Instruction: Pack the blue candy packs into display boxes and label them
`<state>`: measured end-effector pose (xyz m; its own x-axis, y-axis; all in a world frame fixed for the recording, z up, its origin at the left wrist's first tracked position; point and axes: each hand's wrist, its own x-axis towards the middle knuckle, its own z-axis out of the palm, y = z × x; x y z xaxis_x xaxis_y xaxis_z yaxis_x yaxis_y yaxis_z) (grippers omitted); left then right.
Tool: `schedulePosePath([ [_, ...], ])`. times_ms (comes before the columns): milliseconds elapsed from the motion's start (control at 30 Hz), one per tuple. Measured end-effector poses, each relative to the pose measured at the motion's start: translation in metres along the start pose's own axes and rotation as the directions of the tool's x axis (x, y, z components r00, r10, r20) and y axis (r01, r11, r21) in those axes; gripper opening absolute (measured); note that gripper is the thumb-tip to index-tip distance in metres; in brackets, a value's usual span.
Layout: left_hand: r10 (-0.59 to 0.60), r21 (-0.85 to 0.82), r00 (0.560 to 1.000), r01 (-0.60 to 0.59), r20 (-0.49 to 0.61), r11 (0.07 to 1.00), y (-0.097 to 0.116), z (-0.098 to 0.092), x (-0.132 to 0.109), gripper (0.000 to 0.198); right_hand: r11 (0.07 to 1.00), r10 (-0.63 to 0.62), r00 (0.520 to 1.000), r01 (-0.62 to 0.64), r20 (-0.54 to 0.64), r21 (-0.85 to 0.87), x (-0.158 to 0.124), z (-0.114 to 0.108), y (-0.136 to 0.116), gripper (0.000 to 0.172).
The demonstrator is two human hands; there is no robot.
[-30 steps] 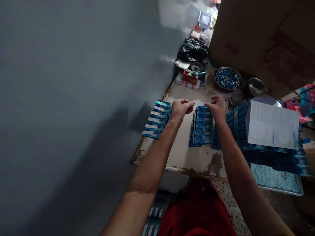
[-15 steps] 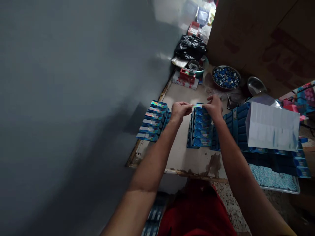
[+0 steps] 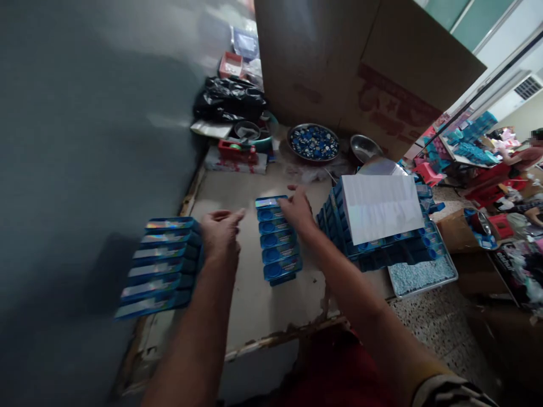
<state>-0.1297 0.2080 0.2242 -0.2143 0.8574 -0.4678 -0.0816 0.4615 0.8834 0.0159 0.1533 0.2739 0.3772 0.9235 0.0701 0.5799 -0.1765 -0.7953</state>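
Note:
My right hand rests at the far end of a row of blue boxes with round marks and lettering. Its fingertips touch the top box, where a shiny holographic strip lies. One finger stands apart from the others, and nothing is gripped. To the left, my left hand hovers over the table with fingers curled together; no object shows in them. Beside that hand stands another row of blue boxes, several with shiny strips along their tops. The left wrist hides part of that row's edge.
A white sheet lies on stacked blue boxes at right, above a tray of pale blue pieces. Behind are a bowl of blue pieces, a red tape dispenser and a large cardboard box. A person is at far right.
My hands have moved apart; the left has let go of the shiny strip, which now lies on the top box under the right fingertips. The view has swung right.

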Motion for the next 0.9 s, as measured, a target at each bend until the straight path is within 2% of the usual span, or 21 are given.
schedulePosePath([
  [33, 0.174, 0.060, 0.981, -0.169, -0.083, 0.984, 0.009, -0.003, -0.009, 0.035, 0.999, 0.023, 1.000, -0.024, -0.008, -0.044, -0.025, -0.015, -0.011, 0.029],
  [67, 0.345, 0.145, 0.931, -0.328, -0.118, 0.933, 0.019, -0.005, -0.020, 0.031, 0.995, -0.050, 0.999, 0.051, 0.013, -0.090, -0.052, -0.033, -0.021, 0.028],
  [100, 0.493, 0.231, 0.865, -0.463, -0.091, 0.856, 0.030, -0.005, -0.031, 0.026, 0.973, -0.159, 0.985, 0.167, 0.062, -0.159, -0.081, -0.052, -0.030, 0.025],
  [167, 0.681, 0.341, 0.724, -0.670, 0.105, 0.660, 0.053, 0.004, -0.057, 0.015, 0.850, -0.332, 0.917, 0.392, 0.221, -0.350, -0.133, -0.093, -0.041, 0.016],
  [233, 0.766, 0.357, 0.552, -0.824, 0.330, 0.440, 0.075, 0.027, -0.085, 0.013, 0.705, -0.401, 0.847, 0.529, 0.349, -0.473, -0.166, -0.137, -0.041, 0.017],
  [300, 0.760, 0.310, 0.397, -0.912, 0.514, 0.267, 0.094, 0.066, -0.111, 0.013, 0.614, -0.442, 0.823, 0.567, 0.356, -0.550, -0.172, -0.184, -0.028, 0.025],
  [367, 0.686, 0.257, 0.326, -0.944, 0.651, 0.205, 0.108, 0.119, -0.133, 0.012, 0.592, -0.487, 0.845, 0.506, 0.222, -0.627, -0.156, -0.235, -0.005, 0.025],
  [433, 0.601, 0.199, 0.291, -0.956, 0.744, 0.216, 0.115, 0.177, -0.149, 0.009, 0.606, -0.506, 0.862, 0.378, 0.027, -0.700, -0.125, -0.284, 0.023, 0.020],
  [500, 0.528, 0.152, 0.275, -0.952, 0.803, 0.266, 0.114, 0.231, -0.159, 0.006, 0.623, -0.488, 0.864, 0.250, -0.119, -0.741, -0.089, -0.324, 0.051, 0.019],
  [567, 0.438, 0.124, 0.271, -0.934, 0.857, 0.335, 0.110, 0.273, -0.164, 0.010, 0.630, -0.449, 0.877, 0.176, -0.170, -0.756, -0.054, -0.347, 0.077, 0.026],
  [600, 0.387, 0.121, 0.267, -0.924, 0.882, 0.363, 0.107, 0.288, -0.165, 0.011, 0.628, -0.429, 0.890, 0.169, -0.156, -0.760, -0.039, -0.353, 0.087, 0.030],
  [667, 0.317, 0.111, 0.247, -0.914, 0.916, 0.390, 0.102, 0.306, -0.167, 0.009, 0.606, -0.401, 0.914, 0.209, -0.067, -0.768, -0.015, -0.355, 0.103, 0.034],
  [733, 0.299, 0.105, 0.238, -0.911, 0.924, 0.399, 0.099, 0.314, -0.169, 0.008, 0.569, -0.383, 0.923, 0.257, 0.025, -0.781, 0.000, -0.350, 0.112, 0.035],
  [800, 0.312, 0.118, 0.263, -0.902, 0.913, 0.416, 0.097, 0.316, -0.171, 0.009, 0.536, -0.367, 0.928, 0.262, 0.059, -0.803, 0.006, -0.344, 0.117, 0.033],
  [900, 0.309, 0.159, 0.332, -0.867, 0.891, 0.472, 0.096, 0.314, -0.175, 0.009, 0.509, -0.366, 0.928, 0.260, 0.067, -0.821, 0.005, -0.338, 0.123, 0.034],
])
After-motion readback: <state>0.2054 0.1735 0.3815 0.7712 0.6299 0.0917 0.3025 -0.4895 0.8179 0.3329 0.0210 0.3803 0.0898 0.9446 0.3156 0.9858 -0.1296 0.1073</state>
